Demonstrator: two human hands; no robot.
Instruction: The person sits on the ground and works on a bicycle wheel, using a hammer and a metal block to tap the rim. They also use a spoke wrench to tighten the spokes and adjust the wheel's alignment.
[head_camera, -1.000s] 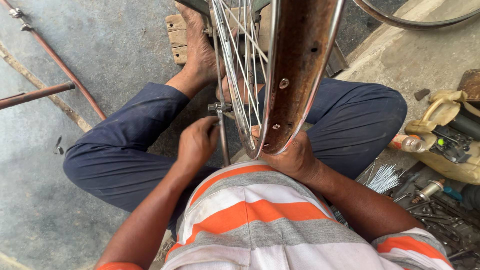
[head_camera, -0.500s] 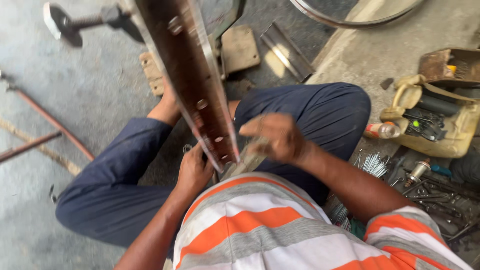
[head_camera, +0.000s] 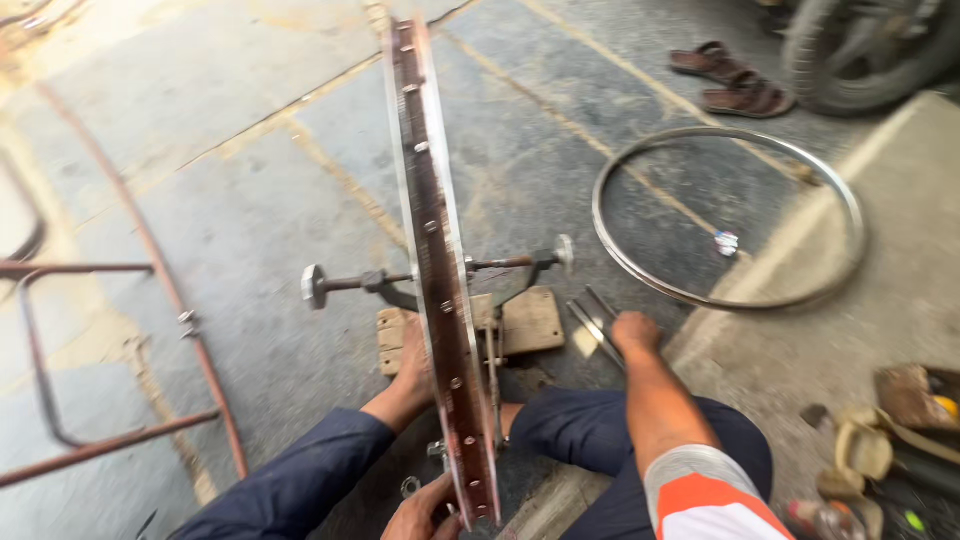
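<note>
A rusty spoked wheel rim (head_camera: 432, 250) stands edge-on in front of me, its axle (head_camera: 345, 283) resting in a small stand on a wooden board (head_camera: 530, 320). My left hand (head_camera: 420, 512) is at the rim's lower end, fingers curled against it. My right hand (head_camera: 636, 332) reaches forward to the floor and touches a few thin metal rods (head_camera: 592, 318) beside the board; whether it grips them is unclear. My bare foot (head_camera: 412, 368) rests on the board's left part.
A bare steel rim (head_camera: 728, 215) lies on the floor to the right, a pair of sandals (head_camera: 730, 82) and a vehicle tyre (head_camera: 870, 45) beyond it. Rusty bent pipes (head_camera: 150, 330) lie left. Tools and a container (head_camera: 890, 450) sit lower right.
The view has lifted from my lap toward the floor ahead. My right hand left the rim and stretched forward to the metal rods. My left hand stays low by the rim.
</note>
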